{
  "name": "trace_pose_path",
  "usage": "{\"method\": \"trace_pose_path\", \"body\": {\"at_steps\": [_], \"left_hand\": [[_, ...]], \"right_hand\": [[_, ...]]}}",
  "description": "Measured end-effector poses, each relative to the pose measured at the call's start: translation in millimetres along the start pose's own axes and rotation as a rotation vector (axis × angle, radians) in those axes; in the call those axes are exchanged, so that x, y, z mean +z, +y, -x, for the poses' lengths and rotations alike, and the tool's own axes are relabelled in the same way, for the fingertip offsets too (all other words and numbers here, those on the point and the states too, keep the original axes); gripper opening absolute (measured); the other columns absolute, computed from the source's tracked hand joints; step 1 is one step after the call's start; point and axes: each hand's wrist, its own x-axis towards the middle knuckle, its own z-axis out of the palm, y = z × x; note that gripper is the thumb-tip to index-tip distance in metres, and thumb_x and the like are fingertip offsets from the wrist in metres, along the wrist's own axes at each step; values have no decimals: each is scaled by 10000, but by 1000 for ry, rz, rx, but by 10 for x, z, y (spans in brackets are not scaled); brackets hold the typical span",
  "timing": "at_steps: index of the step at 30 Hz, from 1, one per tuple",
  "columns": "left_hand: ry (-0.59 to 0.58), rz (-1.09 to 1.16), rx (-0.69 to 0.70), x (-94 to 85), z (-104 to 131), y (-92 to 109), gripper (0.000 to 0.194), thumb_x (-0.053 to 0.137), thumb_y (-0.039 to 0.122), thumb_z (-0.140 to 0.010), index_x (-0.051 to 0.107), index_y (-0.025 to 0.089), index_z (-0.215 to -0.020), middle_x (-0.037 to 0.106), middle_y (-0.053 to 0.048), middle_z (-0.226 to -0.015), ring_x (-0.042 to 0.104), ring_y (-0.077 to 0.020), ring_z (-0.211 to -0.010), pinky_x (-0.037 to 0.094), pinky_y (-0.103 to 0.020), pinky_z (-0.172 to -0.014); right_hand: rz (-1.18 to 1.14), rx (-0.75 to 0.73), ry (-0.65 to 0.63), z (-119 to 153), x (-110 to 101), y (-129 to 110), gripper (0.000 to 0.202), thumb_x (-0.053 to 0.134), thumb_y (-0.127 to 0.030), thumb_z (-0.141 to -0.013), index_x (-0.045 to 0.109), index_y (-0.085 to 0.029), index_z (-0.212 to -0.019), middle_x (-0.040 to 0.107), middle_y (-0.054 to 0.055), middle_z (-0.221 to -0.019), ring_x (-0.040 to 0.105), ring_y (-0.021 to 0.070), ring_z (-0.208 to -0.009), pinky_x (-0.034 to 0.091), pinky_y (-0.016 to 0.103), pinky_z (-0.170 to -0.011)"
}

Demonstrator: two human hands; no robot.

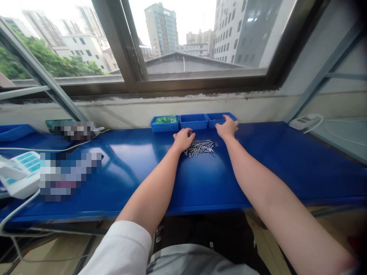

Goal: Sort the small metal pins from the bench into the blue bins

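A loose pile of small silvery metal pieces lies on the blue table. My left hand rests at the pile's left edge, its fingers curled; whatever lies under the fingertips is hidden. Behind the pile three blue bins stand side by side. Green packets fill the left bin, while the middle bin shows no contents. My right hand is at the front of the right bin, fingers spread over its rim and no object visible in them.
A white device with teal keys and a blurred item stand on the left, with cables running nearby. Another blue tray is at the far left. A white power strip lies at the back right. Metal shelf posts rise on both sides before the window.
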Motion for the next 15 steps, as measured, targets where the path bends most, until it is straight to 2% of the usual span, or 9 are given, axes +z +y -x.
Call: {"method": "trace_pose_path", "body": {"at_steps": [4, 10, 13, 15], "left_hand": [[9, 22, 20, 23, -17, -32, 317, 467, 406, -873, 593, 252, -1120, 639, -53, -1153, 560, -245, -1076, 343, -411, -939], [-5, 10, 28, 22, -18, -37, 311, 464, 404, -871, 601, 248, -1103, 634, -58, -1161, 557, -250, -1079, 344, -422, -945], [-21, -15, 24, 7, -11, -17, 313, 454, 404, -878, 604, 252, -1107, 628, -60, -1168, 549, -254, -1093, 346, -418, -948], [-27, -30, 21, 1, -7, -6, 313, 453, 406, -880, 608, 253, -1105, 626, -62, -1168, 545, -257, -1098, 348, -416, -947]], "right_hand": [[17, 59, -78, -32, 20, 49, 652, 651, -262, -625, 529, -166, -1259, 535, 178, -1241, 364, 402, -1180, 332, 610, -939], [46, 82, -217, -31, 30, 20, 764, 683, -266, -609, 453, -199, -1334, 386, 158, -1409, 315, 418, -1241, 339, 588, -963], [46, 16, -196, -11, 51, -2, 756, 672, -267, -620, 442, -179, -1335, 339, 166, -1443, 316, 408, -1259, 324, 576, -983], [27, -85, -167, 11, 59, -35, 689, 652, -260, -645, 472, -143, -1300, 401, 178, -1393, 344, 371, -1259, 305, 543, -1015]]}}
